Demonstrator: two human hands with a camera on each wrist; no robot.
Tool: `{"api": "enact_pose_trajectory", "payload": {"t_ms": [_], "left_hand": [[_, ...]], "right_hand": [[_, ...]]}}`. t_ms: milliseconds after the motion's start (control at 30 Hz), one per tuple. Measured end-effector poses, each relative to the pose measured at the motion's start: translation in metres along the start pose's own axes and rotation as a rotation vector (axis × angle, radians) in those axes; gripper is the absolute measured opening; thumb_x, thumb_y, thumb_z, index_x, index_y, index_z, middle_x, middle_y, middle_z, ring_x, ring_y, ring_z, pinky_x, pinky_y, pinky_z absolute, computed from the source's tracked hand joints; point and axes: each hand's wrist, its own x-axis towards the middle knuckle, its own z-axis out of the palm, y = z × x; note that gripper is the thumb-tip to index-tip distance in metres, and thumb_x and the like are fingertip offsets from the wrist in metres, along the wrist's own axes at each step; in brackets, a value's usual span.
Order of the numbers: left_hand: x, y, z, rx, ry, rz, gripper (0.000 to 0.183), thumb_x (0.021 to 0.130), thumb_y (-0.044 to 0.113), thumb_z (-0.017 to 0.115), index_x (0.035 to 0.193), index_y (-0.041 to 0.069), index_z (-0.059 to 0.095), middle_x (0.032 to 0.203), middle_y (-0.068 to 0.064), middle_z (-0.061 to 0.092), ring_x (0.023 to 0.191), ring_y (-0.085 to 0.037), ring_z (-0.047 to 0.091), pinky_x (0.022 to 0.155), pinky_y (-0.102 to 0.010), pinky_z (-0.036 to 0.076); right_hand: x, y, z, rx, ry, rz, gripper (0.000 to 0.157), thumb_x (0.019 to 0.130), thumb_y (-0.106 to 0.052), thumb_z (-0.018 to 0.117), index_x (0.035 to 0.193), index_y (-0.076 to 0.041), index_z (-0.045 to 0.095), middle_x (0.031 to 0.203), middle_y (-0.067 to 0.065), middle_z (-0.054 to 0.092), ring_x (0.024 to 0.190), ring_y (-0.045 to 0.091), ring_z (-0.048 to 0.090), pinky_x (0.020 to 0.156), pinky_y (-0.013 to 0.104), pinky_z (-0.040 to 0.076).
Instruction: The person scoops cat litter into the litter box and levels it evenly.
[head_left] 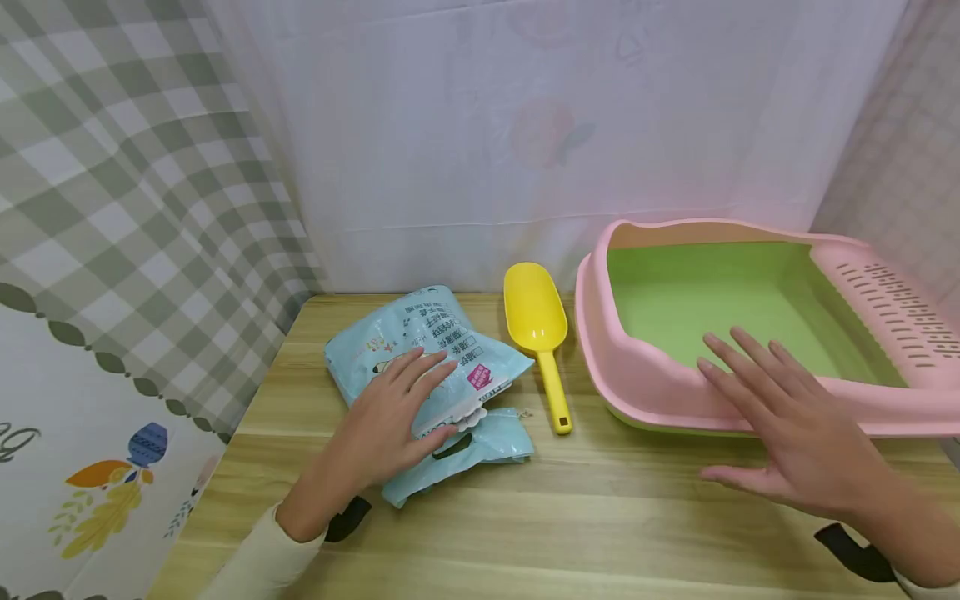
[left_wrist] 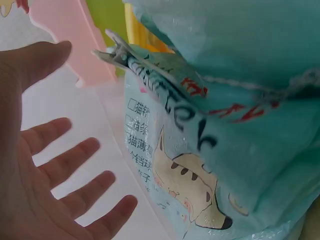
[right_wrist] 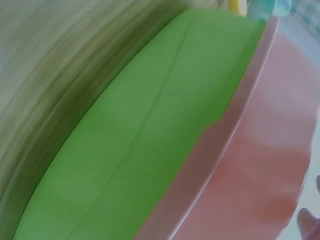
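A light blue plastic bag [head_left: 442, 333] with printed text and a cartoon cat lies on the left of the table, its top folded toward the front with a handle slot. My left hand [head_left: 393, 412] is spread over the bag; in the left wrist view, the left hand [left_wrist: 65, 175] has its fingers apart beside the bag [left_wrist: 165, 165], holding nothing. Over the front rim of a pink and green litter box [head_left: 637, 383] stretches my right hand [head_left: 802, 442], fingers extended. Only fingertips [right_wrist: 309, 225] show in the right wrist view, past the pink rim [right_wrist: 240, 165].
Between bag and litter box lies a yellow scoop [head_left: 536, 321], handle toward the front. The box has a slotted pink ledge [head_left: 900, 312] on its right side. Behind the wooden table [head_left: 570, 517] hangs a white curtain [head_left: 420, 150], with a checked cloth [head_left: 150, 167] at left.
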Motion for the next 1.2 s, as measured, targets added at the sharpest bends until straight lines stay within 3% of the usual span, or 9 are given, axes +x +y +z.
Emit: {"api": "enact_pose_trajectory", "payload": {"t_ms": [200,433,600,867,1033,1200], "left_hand": [[-0.014,0.009,0.007,0.012,0.042,-0.034,0.074,0.090,0.043,0.090,0.149,0.007,0.064,0.147,-0.013,0.065,0.134,-0.040,0.060,0.109,-0.057,0.053],[-0.031,0.011,0.016,0.033,0.046,-0.058,0.082,0.087,0.047,0.092,0.153,0.009,0.062,0.147,-0.010,0.065,0.128,-0.036,0.061,0.105,-0.054,0.054],[-0.039,0.012,0.020,0.051,0.033,-0.086,0.083,0.087,0.046,0.093,0.155,0.011,0.059,0.145,-0.011,0.065,0.127,-0.036,0.062,0.107,-0.054,0.054],[-0.047,0.010,0.024,0.066,0.079,-0.111,0.069,0.088,0.030,0.093,0.148,0.008,0.065,0.138,-0.011,0.067,0.122,-0.035,0.064,0.103,-0.052,0.056],[-0.053,0.007,0.024,0.081,0.079,-0.133,0.063,0.086,0.029,0.095,0.139,0.007,0.070,0.136,-0.011,0.069,0.122,-0.034,0.064,0.101,-0.051,0.057],[-0.058,0.004,0.024,0.062,0.085,-0.131,0.057,0.085,0.029,0.097,0.132,0.006,0.074,0.134,-0.009,0.070,0.122,-0.033,0.064,0.102,-0.049,0.057]], "right_hand": [[0.031,-0.029,0.015,0.060,0.152,-0.153,0.090,0.107,-0.072,0.052,0.153,0.006,0.056,0.160,0.025,0.054,0.160,0.040,0.037,0.133,0.049,0.020],[0.060,-0.053,0.041,0.153,0.216,-0.284,0.082,0.109,-0.064,0.056,0.147,0.009,0.059,0.154,0.029,0.058,0.155,0.043,0.043,0.131,0.049,0.024],[0.070,-0.062,0.067,0.172,0.169,-0.300,0.080,0.109,-0.063,0.056,0.149,0.006,0.060,0.153,0.028,0.060,0.149,0.045,0.049,0.131,0.047,0.027],[0.091,-0.067,0.115,0.198,0.039,-0.285,0.068,0.115,-0.051,0.050,0.157,0.002,0.055,0.160,0.017,0.058,0.147,0.041,0.053,0.130,0.040,0.028],[0.105,-0.067,0.140,0.232,-0.056,-0.258,0.063,0.118,-0.048,0.043,0.158,-0.001,0.055,0.160,0.014,0.058,0.152,0.036,0.049,0.125,0.046,0.038],[0.117,-0.066,0.159,0.297,-0.104,-0.241,0.058,0.113,-0.042,0.057,0.156,-0.002,0.057,0.157,0.012,0.060,0.151,0.035,0.051,0.117,0.054,0.047]]}}
